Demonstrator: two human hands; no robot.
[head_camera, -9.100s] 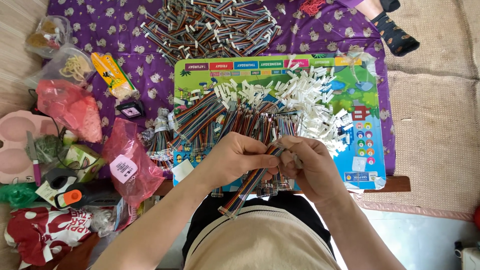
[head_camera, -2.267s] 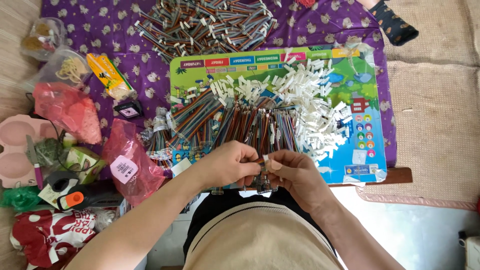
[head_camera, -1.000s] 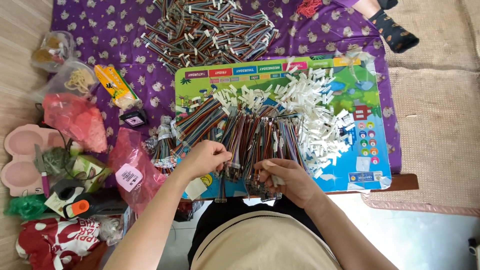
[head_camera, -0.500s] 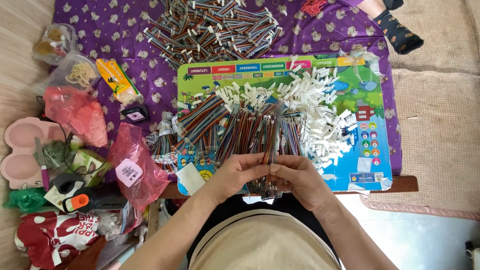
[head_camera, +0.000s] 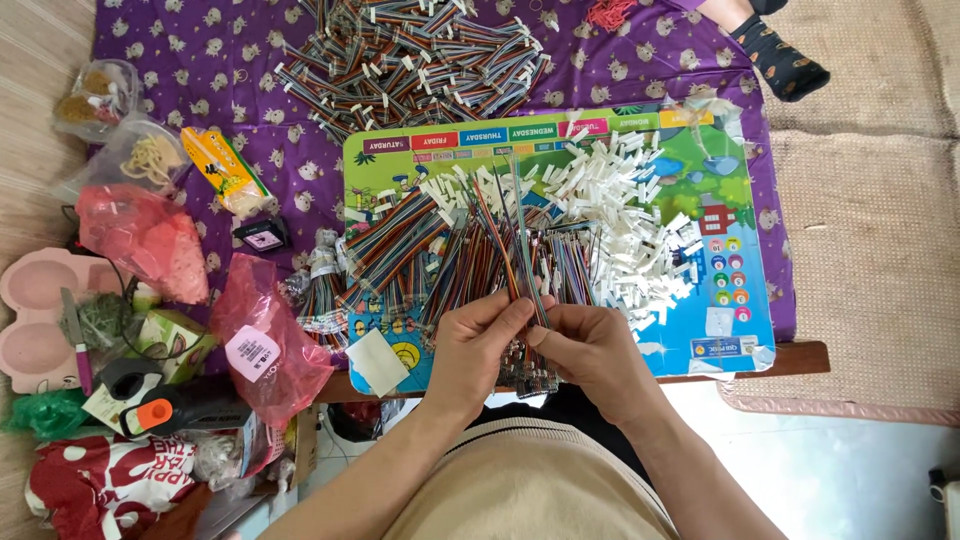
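While the head camera is looking straight down, a colourful laminated board (head_camera: 700, 330) with a row of coloured rectangular labels along its far edge is lying on a purple patterned cloth (head_camera: 200, 50). To the left, a yellow packet (head_camera: 222, 172) is lying flat, a small black box with a pink label (head_camera: 261, 236) is sitting just below it, and two crinkled red plastic bags (head_camera: 262, 350) are resting nearby, the nearer one bearing a white round-cornered sticker. Two clear bags (head_camera: 140, 160) are lying at the far left of the cloth.

The left hand (head_camera: 475, 345) and the right hand (head_camera: 592, 352) are meeting at the board's near edge, fingers curled and pinching a thin multicoloured ribbon cable (head_camera: 515, 240) between them; its strands are fanning up over the board, and its metal-tipped ends are hanging below the hands. Both forearms are angling in from the bottom.

Flat striped cable bundles (head_camera: 420, 250) are lying beside a loose heap of small white plastic connectors (head_camera: 630, 220). A further pile of cables (head_camera: 410, 55) is spreading over the cloth beyond.
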